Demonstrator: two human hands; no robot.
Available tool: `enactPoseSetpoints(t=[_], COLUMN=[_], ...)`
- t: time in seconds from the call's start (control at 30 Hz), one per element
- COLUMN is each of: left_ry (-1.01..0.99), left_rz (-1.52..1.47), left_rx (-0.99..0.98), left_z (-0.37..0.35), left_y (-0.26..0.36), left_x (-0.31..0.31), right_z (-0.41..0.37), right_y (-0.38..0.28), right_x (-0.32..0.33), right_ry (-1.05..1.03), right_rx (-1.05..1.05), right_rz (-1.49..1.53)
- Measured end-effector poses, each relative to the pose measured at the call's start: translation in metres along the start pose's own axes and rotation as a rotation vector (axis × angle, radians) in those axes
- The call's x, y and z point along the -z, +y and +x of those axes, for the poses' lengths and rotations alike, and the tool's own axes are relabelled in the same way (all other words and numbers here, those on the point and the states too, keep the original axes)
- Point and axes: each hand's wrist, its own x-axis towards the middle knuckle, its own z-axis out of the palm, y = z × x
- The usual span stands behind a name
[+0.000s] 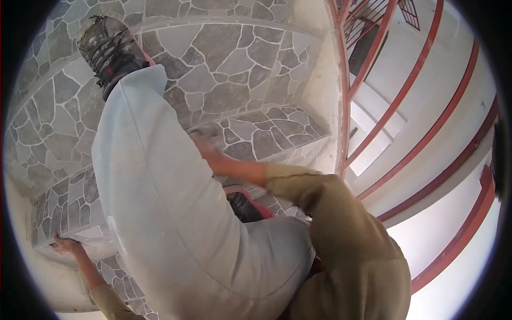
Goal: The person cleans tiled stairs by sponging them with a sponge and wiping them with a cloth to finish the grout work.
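My right hand (208,149) is smeared by motion beside my right leg, over the edge of a stone-patterned step (253,140). A blurred greyish patch shows at its fingers; whether it is a held thing cannot be made out. At the lower left, my left hand (66,245) rests against the front edge of another part of the step (66,210), fingers apart. A small dark spot shows by its fingertips. Between the hands, my leg in pale trousers (160,176) stretches across the steps and hides part of them.
A worn dark shoe (114,53) is planted on a step at the upper left. Another dark shoe with a pink edge (245,205) shows below my right forearm. Red metal railings (405,101) curve along the right side, with a white wall (453,48) beyond.
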Motion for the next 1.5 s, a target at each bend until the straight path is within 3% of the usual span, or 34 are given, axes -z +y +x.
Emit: enactPoseSetpoints(t=[0.03, 0.13, 0.2, 0.23, 0.27, 0.3, 0.33, 0.37, 0.43, 0.5, 0.53, 0.57, 0.6, 0.67, 0.7, 0.73, 0.77, 0.83, 0.87, 0.93, 0.97, 1.07, 1.1, 1.13, 1.17, 1.2, 1.27, 1.3, 1.33, 1.37, 1.4, 1.47, 1.5], left_ry=[0.025, 0.057, -0.017, -0.068, -0.092, -0.101, -0.103, -0.053, -0.027, 0.007, -0.004, -0.006, -0.008, 0.079, 0.108, 0.096, 0.074, 0.097, 0.111, -0.039, -0.039, -0.038, -0.035, -0.017, -0.008, 0.002, 0.006, 0.014, 0.038, 0.059, 0.078, 0.067, 0.065], left_rz=[-0.260, -0.113, -0.158, -0.212, -0.219, -0.018, 0.185, 0.024, -0.052, -0.079, -0.046, -0.028, -0.010, -0.053, -0.058, 0.043, 0.153, 0.097, 0.028, 0.640, 0.900, 0.240, 0.033, 0.006, -0.016, -0.038, 0.053, 0.053, 0.005, -0.010, -0.025, 0.151, 0.140], left_rx=[0.189, 0.146, 0.187, 0.241, 0.245, 0.101, -0.052, 0.039, 0.051, 0.076, 0.006, -0.025, -0.055, 0.169, 0.182, 0.081, -0.024, 0.003, 0.028, -0.319, -0.524, -0.182, -0.070, 0.017, 0.060, 0.102, 0.152, 0.155, -0.017, -0.096, -0.176, -0.017, 0.000], left_z=[-0.002, -0.007, 0.017, 0.021, 0.017, 0.014, 0.012, 0.009, 0.003, 0.010, 0.008, 0.007, 0.005, -0.002, -0.003, -0.004, -0.002, -0.004, -0.006, 0.021, 0.026, 0.016, 0.010, 0.007, 0.006, 0.004, -0.011, -0.004, 0.009, 0.012, 0.014, -0.009, -0.017], left_y=[0.014, 0.034, -0.015, -0.031, -0.029, -0.023, -0.017, -0.005, 0.007, -0.012, -0.012, -0.009, -0.003, 0.021, 0.022, 0.019, 0.016, 0.027, 0.036, -0.055, -0.064, -0.038, -0.023, -0.011, 0.003, 0.019, 0.071, 0.043, -0.015, -0.026, -0.036, 0.032, 0.052], left_x=[0.003, 0.010, 0.005, -0.002, -0.003, 0.002, 0.010, 0.005, 0.004, 0.020, 0.015, 0.012, 0.009, 0.007, 0.006, 0.009, 0.013, 0.013, 0.013, 0.004, 0.004, -0.001, 0.005, 0.006, 0.008, 0.010, 0.022, 0.012, -0.003, 0.001, 0.006, 0.017, 0.021], right_z=[-0.007, 0.010, -0.031, -0.075, -0.101, -0.135, -0.169, -0.204, -0.224, -0.206, -0.174, -0.144, -0.097, -0.027, 0.008, 0.037, 0.055, 0.068, 0.058, 0.012, -0.014, -0.112, -0.142, -0.183, -0.203, -0.223, -0.250, -0.241, -0.229, -0.216, -0.210, -0.174, -0.141], right_y=[-0.050, -0.043, -0.023, 0.015, 0.076, 0.140, 0.211, 0.262, 0.348, 0.273, 0.233, 0.173, 0.148, -0.006, -0.068, -0.119, -0.158, -0.186, -0.176, -0.122, -0.085, 0.029, 0.085, 0.107, 0.135, 0.194, 0.273, 0.271, 0.263, 0.266, 0.253, 0.192, 0.159], right_x=[0.036, -0.052, -0.026, 0.030, 0.014, 0.020, 0.016, 0.029, -0.001, 0.012, -0.002, -0.005, -0.050, -0.039, -0.037, -0.039, -0.037, -0.034, -0.031, -0.012, 0.003, 0.053, 0.046, 0.062, 0.075, 0.049, 0.033, 0.038, 0.040, 0.035, 0.011, -0.017, -0.034], right_ry=[-0.109, 0.271, 0.491, 0.571, 0.463, 0.373, 0.399, 0.422, 0.360, 0.688, 0.376, 0.356, 0.242, 0.123, 0.082, 0.064, 0.051, 0.057, 0.076, 0.122, 0.150, 0.201, 0.209, 0.216, 0.234, 0.405, 0.436, 0.439, 0.376, 0.305, 0.308, 0.654, 0.487], right_rx=[0.029, 0.219, 0.393, 0.526, 0.257, 0.146, -0.080, -0.014, -0.358, -0.106, -0.356, -0.195, -0.067, 0.115, 0.210, 0.305, 0.384, 0.494, 0.519, 0.517, 0.517, 0.397, 0.285, -0.077, -0.141, -0.128, -0.311, -0.303, -0.606, -0.902, -0.570, -0.334, -0.458], right_rz=[0.136, 0.567, 0.496, 0.258, 0.180, -0.127, 0.066, 0.029, 0.736, -0.572, -0.348, -0.158, -0.138, 0.013, 0.093, 0.170, 0.235, 0.313, 0.324, 0.294, 0.247, 0.105, 0.579, 0.728, 0.247, -0.098, -0.138, -0.140, -0.150, -0.164, -0.607, -0.306, -0.379])
